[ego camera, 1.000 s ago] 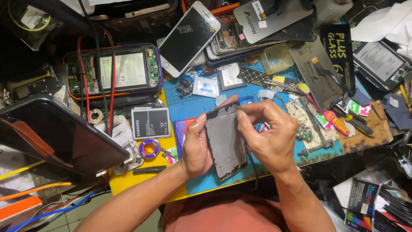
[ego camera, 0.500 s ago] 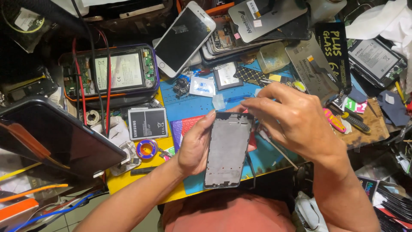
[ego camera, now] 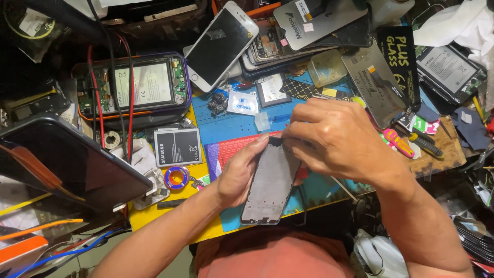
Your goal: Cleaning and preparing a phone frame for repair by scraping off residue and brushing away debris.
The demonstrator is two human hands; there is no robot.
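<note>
I am holding the dark phone frame (ego camera: 270, 183) over the near edge of the worktop (ego camera: 226, 123), its long axis running near to far. My left hand (ego camera: 239, 172) is clamping its left edge; my right hand (ego camera: 334, 139) fingers are pinching together at its far end.

white phone (ego camera: 221, 45) lying face up at the back of the worktop (ego camera: 226, 123) | opened phone (ego camera: 136, 86) sitting at back left, red wires crossing it | grey battery (ego camera: 177, 146) resting beside a solder spool (ego camera: 176, 177) | dark tablet (ego camera: 62, 159) leaning at left | yellow-handled screwdriver (ego camera: 424, 145) lying at right
</note>
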